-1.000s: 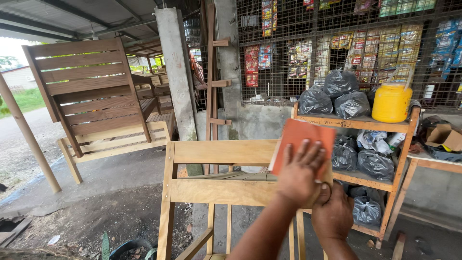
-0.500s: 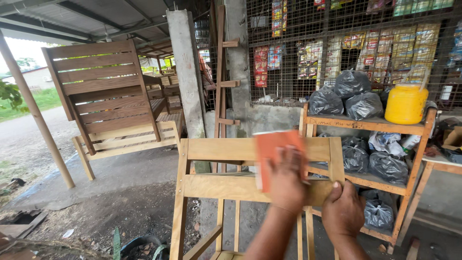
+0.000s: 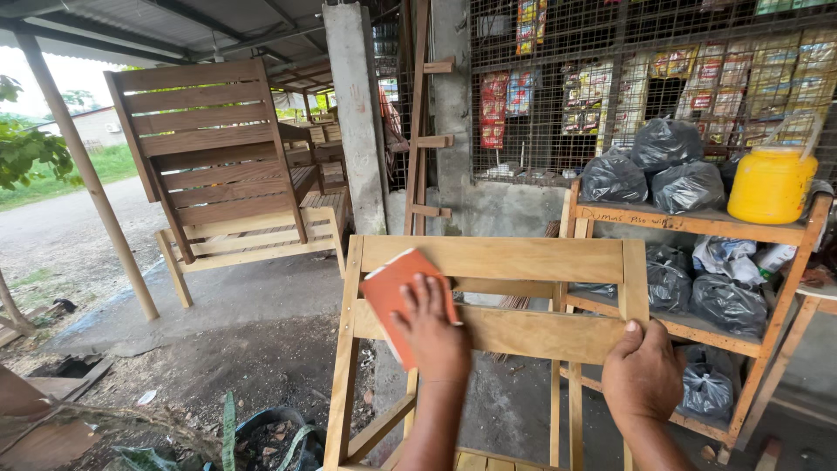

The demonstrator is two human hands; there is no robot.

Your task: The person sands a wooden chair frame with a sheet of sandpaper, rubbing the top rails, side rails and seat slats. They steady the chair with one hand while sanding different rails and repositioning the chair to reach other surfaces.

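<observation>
Orange sandpaper [image 3: 394, 288] is lying flat against the back slats of an unfinished wooden chair [image 3: 497, 260] in the head view, near the chair's left post. The left hand [image 3: 433, 330] is pressing it there, palm down, fingers spread flat and pointing up and away, forearm rising from the near edge. The right hand [image 3: 643, 375] is gripping the lower slat by the right post, thumb hooked over its top edge, fingers curled out of sight behind. Farther right, a wooden shelf [image 3: 697, 222] is carrying black bags [image 3: 663, 166] and a yellow jug [image 3: 771, 185]. Far left, a slatted bench [image 3: 214, 166] is standing.
</observation>
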